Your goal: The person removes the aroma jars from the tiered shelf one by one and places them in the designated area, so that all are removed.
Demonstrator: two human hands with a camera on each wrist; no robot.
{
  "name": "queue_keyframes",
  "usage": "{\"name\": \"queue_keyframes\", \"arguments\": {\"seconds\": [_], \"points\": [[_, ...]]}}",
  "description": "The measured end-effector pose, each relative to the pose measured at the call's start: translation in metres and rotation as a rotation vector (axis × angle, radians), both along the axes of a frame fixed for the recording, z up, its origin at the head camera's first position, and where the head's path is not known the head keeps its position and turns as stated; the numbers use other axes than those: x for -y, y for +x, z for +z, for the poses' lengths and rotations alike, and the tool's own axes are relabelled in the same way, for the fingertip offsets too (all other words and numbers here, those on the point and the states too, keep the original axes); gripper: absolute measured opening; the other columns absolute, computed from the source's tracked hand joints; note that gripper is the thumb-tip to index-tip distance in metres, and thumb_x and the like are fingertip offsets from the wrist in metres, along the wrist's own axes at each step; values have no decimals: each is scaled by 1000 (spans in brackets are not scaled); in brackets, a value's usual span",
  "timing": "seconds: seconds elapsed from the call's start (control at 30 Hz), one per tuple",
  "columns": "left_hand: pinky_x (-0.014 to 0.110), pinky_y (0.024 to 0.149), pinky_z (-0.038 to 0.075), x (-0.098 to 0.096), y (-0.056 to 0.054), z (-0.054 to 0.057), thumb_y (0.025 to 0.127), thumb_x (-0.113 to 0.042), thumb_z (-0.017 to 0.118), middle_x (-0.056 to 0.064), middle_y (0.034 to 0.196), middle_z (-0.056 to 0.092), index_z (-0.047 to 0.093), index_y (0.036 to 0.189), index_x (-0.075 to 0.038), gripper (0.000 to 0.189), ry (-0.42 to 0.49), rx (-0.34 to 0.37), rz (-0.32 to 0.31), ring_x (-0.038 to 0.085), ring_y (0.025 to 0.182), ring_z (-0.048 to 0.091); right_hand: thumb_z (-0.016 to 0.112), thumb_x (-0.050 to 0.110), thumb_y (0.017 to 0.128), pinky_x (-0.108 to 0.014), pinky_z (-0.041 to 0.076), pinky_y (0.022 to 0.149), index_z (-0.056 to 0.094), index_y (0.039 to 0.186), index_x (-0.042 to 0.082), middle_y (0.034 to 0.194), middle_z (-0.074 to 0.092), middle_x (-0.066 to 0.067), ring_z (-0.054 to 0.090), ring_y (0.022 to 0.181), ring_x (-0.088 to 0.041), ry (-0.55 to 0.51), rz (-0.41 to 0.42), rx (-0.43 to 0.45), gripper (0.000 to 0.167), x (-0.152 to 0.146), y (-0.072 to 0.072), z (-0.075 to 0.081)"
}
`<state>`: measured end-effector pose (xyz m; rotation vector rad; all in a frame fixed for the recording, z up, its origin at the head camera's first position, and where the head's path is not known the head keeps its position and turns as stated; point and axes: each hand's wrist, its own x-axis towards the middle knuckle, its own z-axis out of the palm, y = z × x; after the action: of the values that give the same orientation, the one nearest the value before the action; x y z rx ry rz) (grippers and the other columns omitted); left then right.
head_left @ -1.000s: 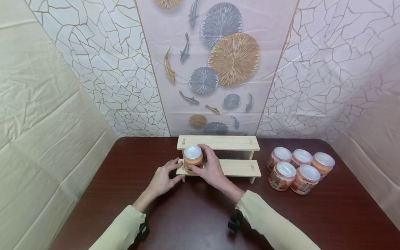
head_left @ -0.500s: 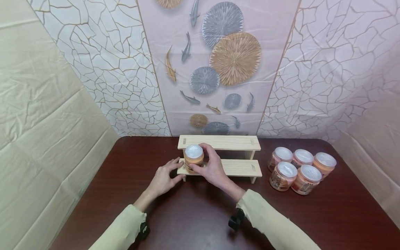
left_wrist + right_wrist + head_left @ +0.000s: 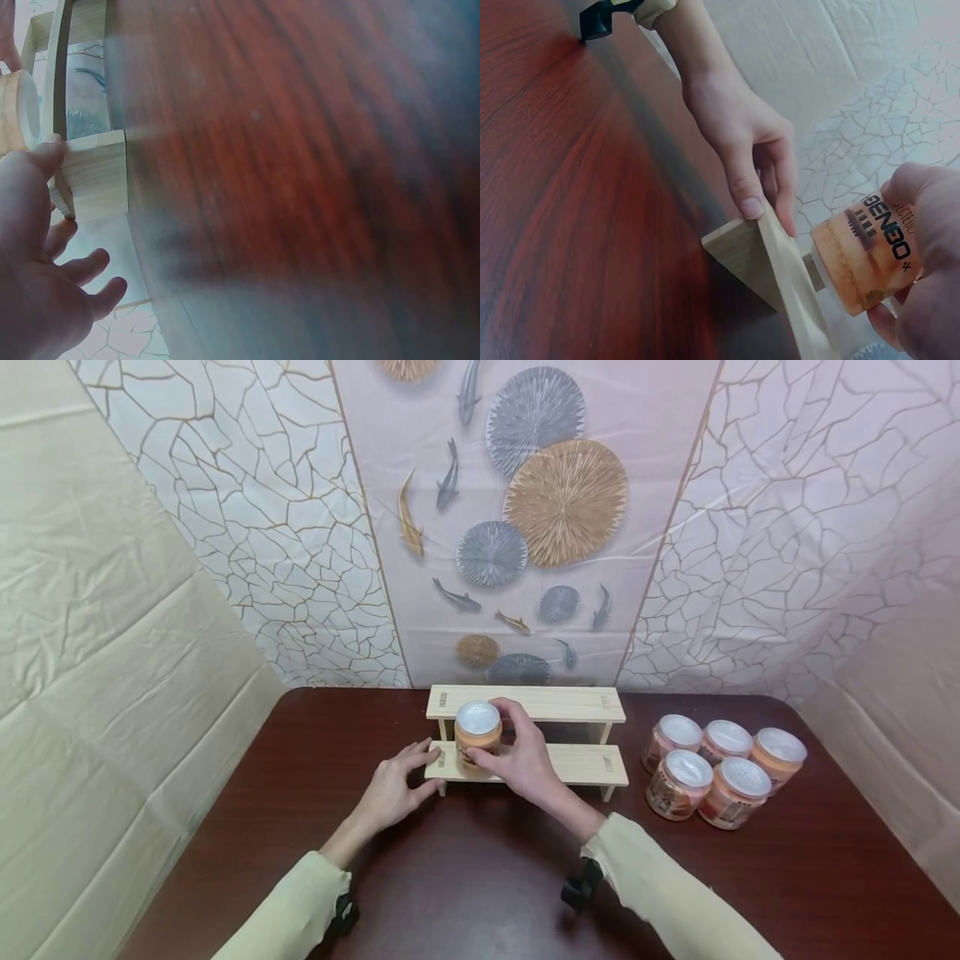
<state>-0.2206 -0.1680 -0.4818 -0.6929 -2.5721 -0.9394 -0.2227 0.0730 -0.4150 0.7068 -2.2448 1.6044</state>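
Observation:
My right hand grips an orange, silver-topped jar over the left part of the lower board of a two-step wooden shelf. The jar's printed label reads "DENBO" in the right wrist view. In both wrist views a narrow gap shows between the jar's base and the board. At the shelf's left end, my left hand pinches the lower board between thumb and fingers. The left wrist view has its fingers around the board's end.
Several similar jars stand grouped on the dark red-brown table, right of the shelf. The shelf's upper board lies behind the lower one. A patterned cloth backdrop hangs behind the table.
My right hand has moved a little to the right and upward with the jar, away from the shelf's left end. The left hand stays on the board.

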Motion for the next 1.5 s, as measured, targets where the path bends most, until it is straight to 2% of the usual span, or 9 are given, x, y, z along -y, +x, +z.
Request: {"name": "queue_keyframes", "arguments": {"seconds": [0.43, 0.67, 1.03, 1.17, 1.27, 1.5], "points": [[59, 99, 44, 1, 2, -1, 85, -19, 82, 21, 138, 57, 68, 127, -2, 48, 7, 0, -5, 48, 125, 52, 87, 2, 75, -48, 54, 85, 50, 133, 2, 120, 60, -16, 60, 109, -32, -3, -22, 31, 68, -27, 0, 14], [59, 98, 44, 0, 3, -2, 85, -18, 81, 22, 137, 57, 68, 127, -1, 47, 14, -4, -8, 48, 125, 52, 88, 4, 73, -49, 52, 87, 52, 130, 2, 119, 61, -15, 60, 109, -34, 38, -93, -7, 67, -45, 1, 25], [59, 98, 45, 0, 2, 0, 86, -18, 80, 21, 137, 57, 68, 127, -1, 46, 10, -7, -7, 48, 124, 53, 87, 3, 75, -53, 50, 90, 52, 133, 1, 122, 59, -17, 57, 112, -34, 51, -136, -24, 68, -75, 6, 44], [58, 98, 45, 0, 1, -1, 86, -18, 80, 22, 137, 57, 68, 127, -1, 46, 11, -8, -7, 48, 124, 53, 86, 1, 76, -46, 53, 88, 52, 134, 0, 122, 58, -17, 56, 112, -33, 38, -153, 0, 67, -88, 7, 51], [59, 98, 44, 0, 1, -1, 86, -19, 80, 22, 137, 57, 68, 127, -1, 47, 12, -7, -7, 48, 125, 52, 85, 1, 77, -37, 55, 85, 51, 135, 1, 122, 57, -16, 56, 111, -31, 41, -172, 9, 67, -98, 8, 56], [59, 99, 44, 0, 1, 0, 86, -20, 81, 21, 138, 57, 68, 128, -2, 47, 10, -2, -7, 47, 125, 52, 84, 1, 78, -24, 52, 82, 52, 133, -2, 118, 59, -16, 59, 104, -29, 58, -216, -46, 64, -120, 8, 63]]}}
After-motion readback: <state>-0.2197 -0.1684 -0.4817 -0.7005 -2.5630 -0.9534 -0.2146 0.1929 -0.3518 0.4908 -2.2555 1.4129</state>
